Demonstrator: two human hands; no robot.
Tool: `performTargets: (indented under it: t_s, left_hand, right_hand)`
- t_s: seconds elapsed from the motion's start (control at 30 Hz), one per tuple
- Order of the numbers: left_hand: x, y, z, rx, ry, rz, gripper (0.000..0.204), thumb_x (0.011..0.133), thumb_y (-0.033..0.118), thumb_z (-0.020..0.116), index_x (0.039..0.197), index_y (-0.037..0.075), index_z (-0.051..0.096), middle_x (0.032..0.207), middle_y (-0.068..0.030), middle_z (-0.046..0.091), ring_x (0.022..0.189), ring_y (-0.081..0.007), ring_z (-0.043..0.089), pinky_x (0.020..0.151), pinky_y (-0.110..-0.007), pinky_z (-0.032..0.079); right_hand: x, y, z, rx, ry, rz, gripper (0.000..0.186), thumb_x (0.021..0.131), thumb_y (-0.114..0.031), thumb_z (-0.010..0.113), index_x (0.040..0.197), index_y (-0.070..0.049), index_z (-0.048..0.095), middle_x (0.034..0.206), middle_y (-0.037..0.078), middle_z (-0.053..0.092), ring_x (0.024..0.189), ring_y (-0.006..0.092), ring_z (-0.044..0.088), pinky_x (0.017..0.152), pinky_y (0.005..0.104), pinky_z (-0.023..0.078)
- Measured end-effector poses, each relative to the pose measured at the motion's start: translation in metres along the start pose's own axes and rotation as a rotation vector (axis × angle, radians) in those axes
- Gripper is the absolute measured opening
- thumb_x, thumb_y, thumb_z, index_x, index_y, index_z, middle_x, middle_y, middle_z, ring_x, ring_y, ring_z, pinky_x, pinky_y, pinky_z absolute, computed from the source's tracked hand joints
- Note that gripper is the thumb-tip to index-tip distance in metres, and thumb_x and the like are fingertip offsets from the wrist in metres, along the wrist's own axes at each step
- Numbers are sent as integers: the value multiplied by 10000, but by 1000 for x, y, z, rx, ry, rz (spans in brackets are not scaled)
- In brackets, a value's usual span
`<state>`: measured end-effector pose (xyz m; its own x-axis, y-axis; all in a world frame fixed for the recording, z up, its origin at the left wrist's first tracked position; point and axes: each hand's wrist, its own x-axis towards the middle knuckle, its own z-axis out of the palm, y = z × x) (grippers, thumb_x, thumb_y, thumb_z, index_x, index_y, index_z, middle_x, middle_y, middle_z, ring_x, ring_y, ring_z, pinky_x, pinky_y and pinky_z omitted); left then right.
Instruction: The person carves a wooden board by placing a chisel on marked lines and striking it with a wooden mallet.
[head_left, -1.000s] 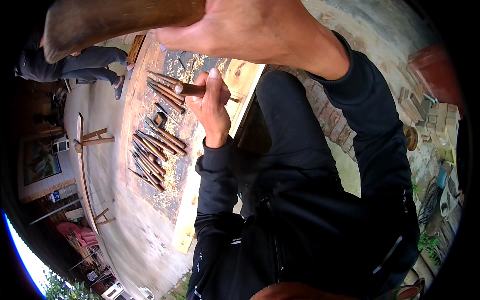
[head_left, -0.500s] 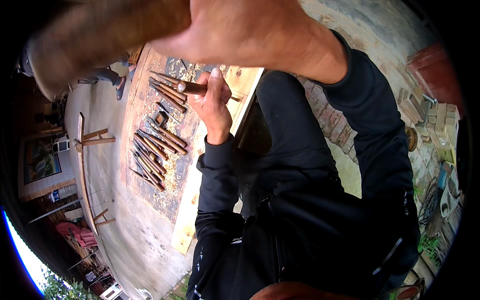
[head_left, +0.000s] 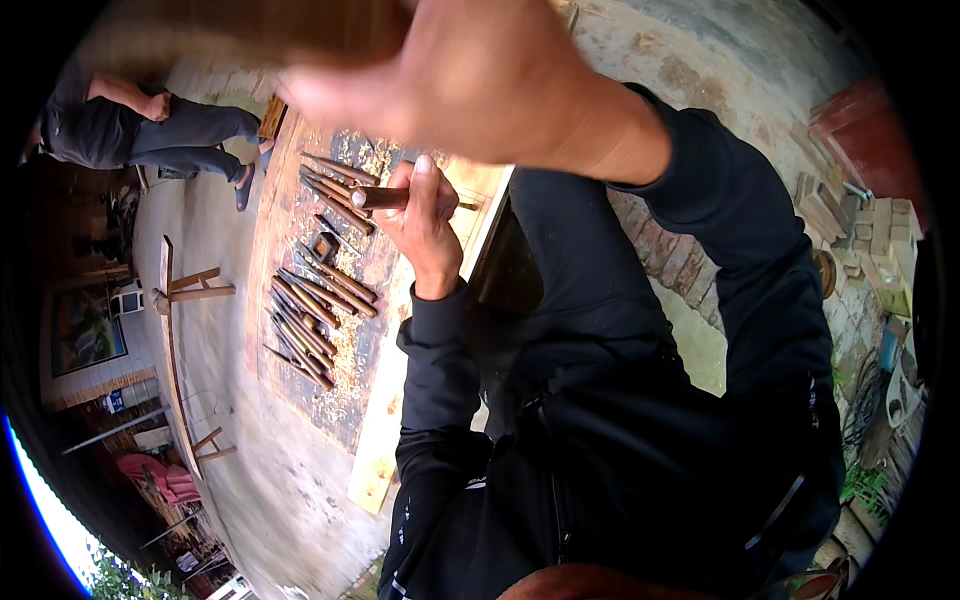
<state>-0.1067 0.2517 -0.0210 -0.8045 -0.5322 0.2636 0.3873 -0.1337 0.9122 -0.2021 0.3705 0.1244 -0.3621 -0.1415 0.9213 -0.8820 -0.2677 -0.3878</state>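
My left hand [head_left: 428, 225] is closed round the wooden handle of a chisel [head_left: 376, 198], its pale butt end facing up and left. The lower part of that tool is mostly hidden by my fingers. Above it my right hand [head_left: 490, 85] grips a thick brown wooden mallet [head_left: 250, 32], blurred by motion and cut off at the top edge. Beside my left hand lie several chisels [head_left: 325, 292] with brown handles, in rows on a dark board strewn with wood shavings [head_left: 347, 372]. A small dark square block [head_left: 325, 246] sits among them. A pale plank [head_left: 378, 450] runs along the near side.
Across the yard at upper left stands another person [head_left: 195, 140] in dark clothes. A long narrow wooden bench [head_left: 172, 350] stands on the concrete at left. Stacked wood blocks [head_left: 885, 235] and a red-brown box [head_left: 865, 135] are at right.
The mallet and my right hand have shifted up and slightly left in view. The view has tilted, so more of the other person shows. My left hand keeps its grip on the chisel.
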Motion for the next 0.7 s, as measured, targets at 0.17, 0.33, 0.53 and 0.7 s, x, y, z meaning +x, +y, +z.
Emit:
performTargets:
  t_s: [0.17, 0.33, 0.53, 0.7]
  left_hand:
    - [-12, 0, 10, 16, 81, 28, 213, 974, 42, 611, 789, 49, 504, 644, 23, 462, 527, -56, 402, 481, -251, 298]
    - [-15, -4, 11, -136, 162, 77, 202, 977, 37, 613, 806, 54, 506, 632, 28, 449, 525, -46, 398, 477, -239, 281]
    - [-7, -16, 1, -80, 2, 150, 256, 1001, 76, 598, 756, 44, 534, 593, 9, 460, 496, -60, 394, 469, -246, 267]
    - [0, -14, -7, -50, -78, 147, 313, 1006, 108, 598, 706, 32, 548, 563, -3, 446, 470, -81, 393, 463, -252, 278]
  right_hand:
    - [-28, 15, 3, -571, -507, -456, 265, 751, -164, 779, 980, -95, 665, 725, 28, 588, 731, 213, 690, 625, 334, 561]
    - [-36, 15, 8, -658, -528, -481, 433, 768, -208, 748, 1199, -186, 716, 1073, -76, 687, 793, 121, 628, 655, 263, 540]
    - [-21, 14, 8, -488, -312, -423, 251, 749, -126, 752, 980, -93, 660, 796, 29, 646, 684, 197, 664, 616, 331, 559]
    - [-3, 1, -1, -103, -72, -198, 209, 777, -84, 704, 962, -13, 636, 810, 92, 652, 771, 285, 697, 671, 407, 557]
